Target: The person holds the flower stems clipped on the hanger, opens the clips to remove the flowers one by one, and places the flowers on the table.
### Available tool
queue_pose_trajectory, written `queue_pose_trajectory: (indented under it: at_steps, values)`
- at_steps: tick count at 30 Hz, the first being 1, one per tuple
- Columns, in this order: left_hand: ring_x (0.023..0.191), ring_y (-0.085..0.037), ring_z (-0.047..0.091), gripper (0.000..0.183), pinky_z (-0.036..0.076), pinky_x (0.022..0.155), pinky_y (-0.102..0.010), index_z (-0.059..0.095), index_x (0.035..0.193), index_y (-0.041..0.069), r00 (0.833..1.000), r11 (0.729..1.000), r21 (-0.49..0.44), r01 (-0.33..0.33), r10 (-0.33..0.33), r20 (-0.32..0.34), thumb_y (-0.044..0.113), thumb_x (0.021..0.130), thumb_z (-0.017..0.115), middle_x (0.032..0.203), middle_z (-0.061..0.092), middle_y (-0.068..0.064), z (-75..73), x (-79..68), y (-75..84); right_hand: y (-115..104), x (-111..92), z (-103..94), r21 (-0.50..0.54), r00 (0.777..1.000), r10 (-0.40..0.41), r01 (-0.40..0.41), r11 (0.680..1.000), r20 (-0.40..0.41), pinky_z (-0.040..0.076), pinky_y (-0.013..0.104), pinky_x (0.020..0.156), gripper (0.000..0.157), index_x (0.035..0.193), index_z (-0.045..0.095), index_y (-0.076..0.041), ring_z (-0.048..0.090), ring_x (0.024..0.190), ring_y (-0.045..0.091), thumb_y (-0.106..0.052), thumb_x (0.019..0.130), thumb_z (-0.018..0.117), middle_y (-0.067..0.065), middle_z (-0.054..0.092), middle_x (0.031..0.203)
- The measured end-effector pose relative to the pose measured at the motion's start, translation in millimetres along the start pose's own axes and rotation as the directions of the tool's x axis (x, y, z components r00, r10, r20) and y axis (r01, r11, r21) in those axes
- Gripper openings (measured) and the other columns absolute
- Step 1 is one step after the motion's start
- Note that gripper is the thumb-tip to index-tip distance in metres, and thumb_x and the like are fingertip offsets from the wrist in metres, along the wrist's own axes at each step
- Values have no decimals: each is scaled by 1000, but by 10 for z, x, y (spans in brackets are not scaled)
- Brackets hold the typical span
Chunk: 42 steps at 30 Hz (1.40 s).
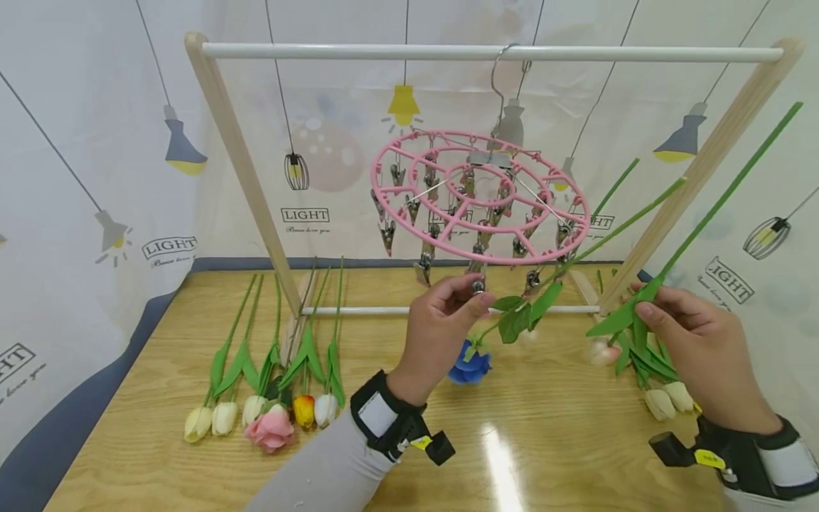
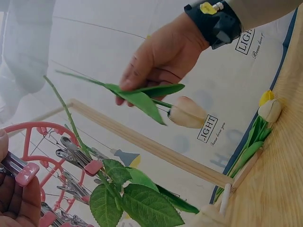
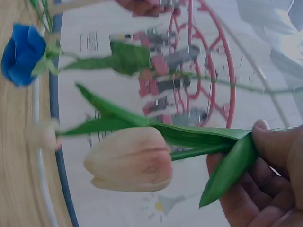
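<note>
A round pink clip hanger (image 1: 480, 195) hangs by its hook from a white rail, metal clips dangling below its rings. My left hand (image 1: 441, 320) pinches one of the clips (image 2: 21, 170) between thumb and fingers at the hanger's near edge. My right hand (image 1: 710, 341) grips the green stem of a pale pink-and-cream tulip (image 3: 132, 161), its bloom pointing down and the stem rising to the upper right. Between the hands a blue rose (image 1: 470, 364) hangs bloom-down from a clip. Another pale tulip (image 3: 43, 135) hangs behind it, partly hidden by leaves.
The white rail (image 1: 384, 52) runs between wooden posts (image 1: 243, 163). At left on the table lie several tulips (image 1: 224, 418) and a pink rose (image 1: 271, 429). More white tulips (image 1: 659, 403) lie under my right hand. A printed cloth backdrop (image 1: 345, 242) stands behind.
</note>
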State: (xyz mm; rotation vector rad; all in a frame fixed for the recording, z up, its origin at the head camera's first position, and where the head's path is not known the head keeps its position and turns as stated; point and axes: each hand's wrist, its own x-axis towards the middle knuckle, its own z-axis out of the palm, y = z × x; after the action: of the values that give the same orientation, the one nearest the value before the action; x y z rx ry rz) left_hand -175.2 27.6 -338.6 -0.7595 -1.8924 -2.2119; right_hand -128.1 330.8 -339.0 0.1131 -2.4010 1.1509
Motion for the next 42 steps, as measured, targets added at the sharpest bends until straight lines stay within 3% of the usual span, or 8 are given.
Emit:
queue_pose_trajectory:
  at_steps: [6, 9, 14, 17, 21, 25, 34, 42]
  values:
    - [87, -19, 60, 32, 54, 80, -49, 61, 118, 5, 1000, 1000, -10, 14, -14, 2, 17, 88, 64, 102, 65, -16, 0, 0, -5, 343, 165, -144, -152, 984, 136, -117, 981, 117, 45, 7, 69, 41, 124, 58, -10, 54, 93, 2, -38, 94, 51, -17, 61, 100]
    - [88, -19, 60, 32, 54, 80, -48, 61, 117, 5, 1000, 1000, -12, 13, -13, 5, 17, 88, 64, 102, 65, -16, 4, 3, -11, 513, 228, -208, -182, 956, 191, -151, 972, 222, 48, 12, 70, 46, 126, 55, -9, 54, 93, 1, -42, 95, 48, -13, 60, 103]
    - [87, -18, 60, 31, 54, 78, -48, 62, 117, 4, 1000, 1000, -14, 1, -1, 6, 16, 88, 64, 101, 65, -17, 10, 5, -14, 811, 294, -233, -261, 901, 242, -152, 953, 360, 53, 25, 68, 53, 131, 50, -5, 54, 89, 3, -44, 95, 47, 8, 61, 112]
    - [87, -18, 61, 31, 55, 77, -42, 62, 117, 5, 1000, 1000, -12, 6, -6, 8, 15, 88, 64, 102, 65, -17, 15, 3, -14, 963, 302, -174, -300, 873, 265, -145, 943, 410, 55, 34, 74, 59, 132, 48, 0, 58, 97, 18, -46, 95, 47, 24, 57, 119]
    - [87, -17, 61, 31, 56, 76, -35, 62, 117, 5, 1000, 1000, -6, 10, -10, 5, 15, 88, 64, 101, 66, -17, 20, 1, -5, 1093, 287, -70, -339, 838, 285, -128, 932, 466, 51, 49, 81, 66, 133, 43, 8, 51, 108, 42, -45, 95, 47, 35, 49, 126]
    - [87, -17, 61, 31, 56, 75, -34, 62, 117, 5, 1000, 1000, 2, 6, -6, 5, 16, 88, 64, 101, 66, -16, 21, 0, 2, 1258, 279, 31, -363, 817, 302, -123, 924, 492, 50, 48, 80, 64, 132, 44, 9, 50, 109, 44, -43, 95, 49, 35, 49, 127]
    - [87, -19, 60, 32, 52, 80, -54, 61, 118, 3, 1000, 999, -32, 4, -4, 13, 15, 88, 64, 101, 64, -19, 23, -3, -16, 1512, 277, 203, -443, 833, 271, -35, 896, 483, 52, 49, 71, 47, 118, 56, 10, 58, 92, 37, -29, 92, 58, 30, 61, 108]
    - [86, -19, 61, 32, 55, 78, -45, 61, 118, 4, 1000, 1000, -14, 7, -7, 12, 15, 88, 63, 100, 65, -18, 20, -3, -12, 1507, 274, 280, -483, 843, 273, -18, 876, 464, 52, 49, 69, 44, 113, 58, 12, 59, 87, 37, -25, 90, 60, 29, 64, 102]
